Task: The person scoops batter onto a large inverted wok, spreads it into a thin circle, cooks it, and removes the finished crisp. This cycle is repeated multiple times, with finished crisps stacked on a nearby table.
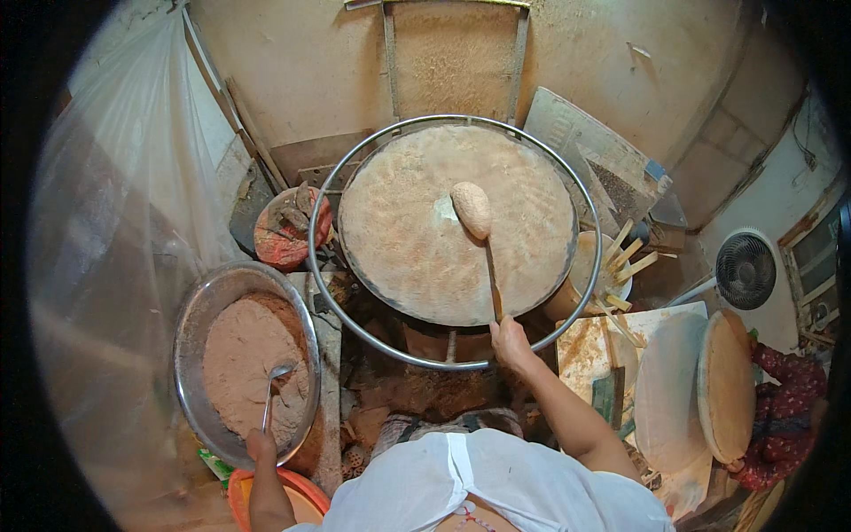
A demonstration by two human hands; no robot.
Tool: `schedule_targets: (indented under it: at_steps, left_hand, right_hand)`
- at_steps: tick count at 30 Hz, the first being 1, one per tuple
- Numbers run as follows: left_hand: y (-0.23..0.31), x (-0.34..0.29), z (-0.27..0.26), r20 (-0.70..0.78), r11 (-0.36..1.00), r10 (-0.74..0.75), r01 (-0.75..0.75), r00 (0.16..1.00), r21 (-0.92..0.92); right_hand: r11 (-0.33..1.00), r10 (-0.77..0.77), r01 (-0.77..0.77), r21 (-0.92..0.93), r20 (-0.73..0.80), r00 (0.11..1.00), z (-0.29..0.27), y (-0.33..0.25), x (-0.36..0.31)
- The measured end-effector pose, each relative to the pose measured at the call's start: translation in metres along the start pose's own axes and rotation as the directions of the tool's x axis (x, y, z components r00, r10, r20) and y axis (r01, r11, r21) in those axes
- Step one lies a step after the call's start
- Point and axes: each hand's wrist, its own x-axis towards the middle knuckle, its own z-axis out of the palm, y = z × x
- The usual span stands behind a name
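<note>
Ladle (pixel 267 406) hndl end hid. in L hand (pixel 261 447).

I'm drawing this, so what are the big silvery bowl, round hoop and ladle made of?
The bowl looks like polished metal: its silvery rim gleams. The hoop seems smooth metal tubing, with bright highlights. The ladle is probably metal too, silvery and shiny.

A loose white top (pixel 381 488) with a brighter white band (pixel 458 459) down its front is worn over grey-brown patterned legwear (pixel 393 432), a thin multicoloured cord (pixel 471 516) at the neckline; left hand (pixel 261 446) and right hand (pixel 511 343) ungloved, forearms (pixel 572 410) sleeveless.
</note>
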Motion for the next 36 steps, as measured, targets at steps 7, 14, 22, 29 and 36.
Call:
schedule_targets:
  at_steps: [7, 14, 22, 29, 36]
  left_hand:
    - [0.017, 0.019, -0.026, -0.181, 0.742, 0.014, -0.132, 0.983, -0.658]
    - [0.226, -0.015, -0.078, 0.256, 0.258, 0.338, 0.173, 0.906, -0.95]
    - [0.365, -0.047, -0.115, 0.506, 0.358, 0.582, 0.358, 0.636, -0.862]
    - [0.477, -0.023, -0.098, 0.526, 0.338, 0.622, 0.406, 0.581, -0.849]
    - [0.527, -0.13, -0.073, 0.643, 0.05, 0.577, 0.765, 0.503, -0.643]
  right_hand:
    - [0.996, -0.018, 0.025, 0.086, -0.081, 0.997, -0.033, 0.028, 0.018]
    - [0.992, -0.117, 0.12, -0.025, 0.119, 0.986, -0.034, -0.011, 0.03]
    - [0.996, -0.09, 0.088, 0.027, 0.134, 0.987, -0.015, -0.01, 0.023]
    - [0.993, -0.089, 0.083, 0.079, 0.07, 0.994, -0.061, 0.012, 0.039]
    - [0.908, -0.274, 0.161, 0.386, 0.257, 0.927, 0.016, -0.032, 0.01]
